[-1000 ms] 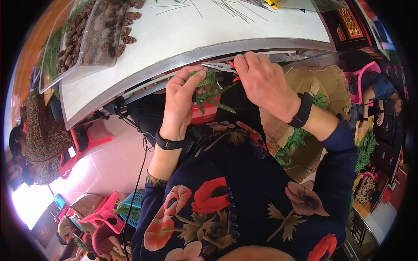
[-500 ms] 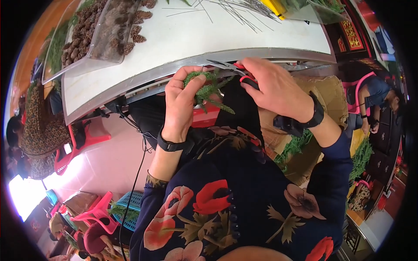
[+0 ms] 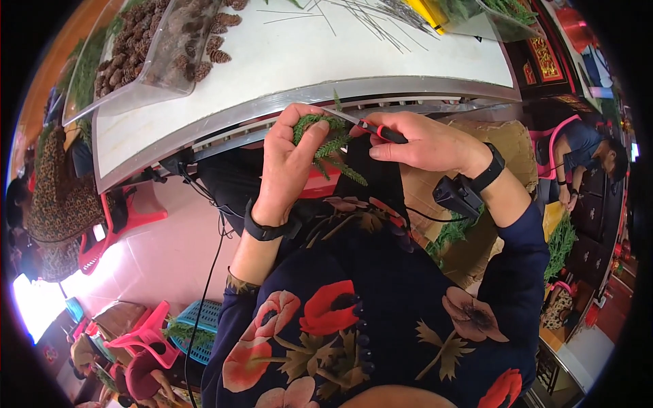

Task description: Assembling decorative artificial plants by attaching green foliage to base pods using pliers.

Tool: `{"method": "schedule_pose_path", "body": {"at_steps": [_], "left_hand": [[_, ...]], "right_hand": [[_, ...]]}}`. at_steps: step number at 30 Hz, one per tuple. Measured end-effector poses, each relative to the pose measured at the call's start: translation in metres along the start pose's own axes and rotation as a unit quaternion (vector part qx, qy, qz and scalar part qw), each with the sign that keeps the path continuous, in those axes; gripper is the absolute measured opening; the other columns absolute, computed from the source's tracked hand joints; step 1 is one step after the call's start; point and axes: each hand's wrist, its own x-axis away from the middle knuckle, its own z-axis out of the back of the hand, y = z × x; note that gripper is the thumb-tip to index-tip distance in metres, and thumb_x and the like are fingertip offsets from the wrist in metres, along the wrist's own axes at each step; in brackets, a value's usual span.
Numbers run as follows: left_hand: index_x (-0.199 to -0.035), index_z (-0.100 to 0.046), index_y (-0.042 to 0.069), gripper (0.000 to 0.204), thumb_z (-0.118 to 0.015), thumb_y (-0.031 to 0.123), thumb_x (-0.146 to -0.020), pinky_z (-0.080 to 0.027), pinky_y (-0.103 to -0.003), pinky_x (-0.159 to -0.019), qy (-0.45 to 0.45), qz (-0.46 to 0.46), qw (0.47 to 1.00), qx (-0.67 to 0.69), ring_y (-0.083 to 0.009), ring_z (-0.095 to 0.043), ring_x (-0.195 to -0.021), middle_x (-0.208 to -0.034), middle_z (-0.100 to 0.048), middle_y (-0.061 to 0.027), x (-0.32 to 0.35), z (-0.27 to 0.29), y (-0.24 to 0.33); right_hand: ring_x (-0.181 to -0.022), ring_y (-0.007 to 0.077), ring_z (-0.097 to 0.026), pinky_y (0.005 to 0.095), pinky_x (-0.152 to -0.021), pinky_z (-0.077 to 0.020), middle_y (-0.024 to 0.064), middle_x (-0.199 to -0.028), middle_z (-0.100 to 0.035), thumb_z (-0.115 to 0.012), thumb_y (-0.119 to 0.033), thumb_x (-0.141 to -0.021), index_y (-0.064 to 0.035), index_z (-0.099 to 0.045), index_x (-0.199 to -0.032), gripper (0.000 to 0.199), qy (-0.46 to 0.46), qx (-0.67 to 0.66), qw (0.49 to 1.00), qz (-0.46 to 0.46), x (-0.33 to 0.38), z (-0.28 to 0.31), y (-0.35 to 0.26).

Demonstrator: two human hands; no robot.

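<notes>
My left hand (image 3: 284, 155) is closed around a bunch of green artificial sprigs (image 3: 332, 144), with leafy ends poking out past the thumb and fingers. In my right hand (image 3: 428, 144) is a pair of scissors (image 3: 367, 126) with red and black handles. Their metal blades point left, at the top of the bunch beside my left fingertips. Whether the blades touch a stem cannot be made out. Both hands are held just in front of the table's near edge, above my lap.
On the white table (image 3: 286, 58) stand a clear bin (image 3: 163, 68) of pine cones, loose pine cones (image 3: 219, 56) and thin wires (image 3: 367, 20). Cardboard (image 3: 500, 136) with greenery lies right of my lap. A black cable (image 3: 216, 272) hangs at left. Other people sit nearby.
The scissors have turned and their blades have come down to the bunch. My right hand has rolled over, its fingers now closer together. My left hand has barely moved.
</notes>
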Motion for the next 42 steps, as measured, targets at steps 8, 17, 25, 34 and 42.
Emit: {"method": "schedule_pose_path", "body": {"at_steps": [8, 17, 25, 34, 42], "left_hand": [[-0.102, -0.054, -0.001, 0.01, -0.054, 0.005, -0.093, -0.051, -0.023, -0.064, -0.026, 0.023, 0.999, 0.014, -0.008, -0.059, -0.074, -0.085, -0.062, -0.0033, -0.002, 0.004, 0.0], [-0.104, -0.053, 0.002, 0.011, -0.053, 0.006, -0.094, -0.047, -0.021, -0.066, -0.04, 0.04, 0.998, 0.003, -0.0072, -0.059, -0.074, -0.084, -0.061, -0.002, -0.004, 0.009, -0.003], [-0.102, -0.056, 0.001, 0.012, -0.052, 0.006, -0.092, -0.046, -0.023, -0.073, -0.097, 0.069, 0.987, 0.112, -0.0093, -0.057, -0.081, -0.093, -0.062, -0.0043, -0.003, 0.016, 0.002], [-0.103, -0.057, 0.0, 0.014, -0.052, 0.004, -0.09, -0.045, -0.023, -0.078, -0.151, 0.134, 0.954, 0.221, -0.0107, -0.057, -0.084, -0.097, -0.062, -0.0054, -0.001, 0.016, 0.004], [-0.107, -0.054, 0.001, 0.017, -0.052, 0.005, -0.09, -0.046, -0.022, -0.073, -0.125, 0.13, 0.958, 0.222, -0.0108, -0.057, -0.082, -0.097, -0.062, -0.006, -0.001, 0.011, 0.002]], "right_hand": [[-0.099, 0.0303, -0.062, 0.0353, -0.088, -0.0459, 0.0196, -0.107, -0.066, -0.062, -0.02, -0.088, -0.0009, -0.06, -0.117, 0.035, 0.018, 0.027, 0.999, -0.036, 0.002, -0.005, -0.017], [-0.064, 0.0276, -0.054, 0.0361, -0.065, -0.045, 0.0158, -0.073, -0.059, -0.063, -0.022, -0.087, 0.002, -0.06, -0.103, 0.028, 0.148, 0.206, 0.966, -0.042, 0.004, -0.031, -0.007], [-0.08, 0.027, -0.057, 0.0345, -0.075, -0.046, 0.0171, -0.097, -0.063, -0.064, -0.024, -0.088, 0.0008, -0.053, -0.122, 0.043, 0.104, 0.091, 0.989, 0.052, 0.006, -0.011, 0.005], [-0.07, 0.0229, -0.054, 0.0323, -0.068, -0.0449, 0.0142, -0.087, -0.063, -0.063, -0.019, -0.089, 0.0014, -0.058, -0.113, 0.032, 0.085, 0.088, 0.991, 0.059, 0.006, -0.017, 0.003], [-0.069, 0.0262, -0.054, 0.0338, -0.066, -0.0441, 0.0155, -0.083, -0.061, -0.063, -0.022, -0.089, 0.0005, -0.057, -0.108, 0.03, 0.088, 0.079, 0.989, 0.089, 0.012, -0.013, 0.005]]}}
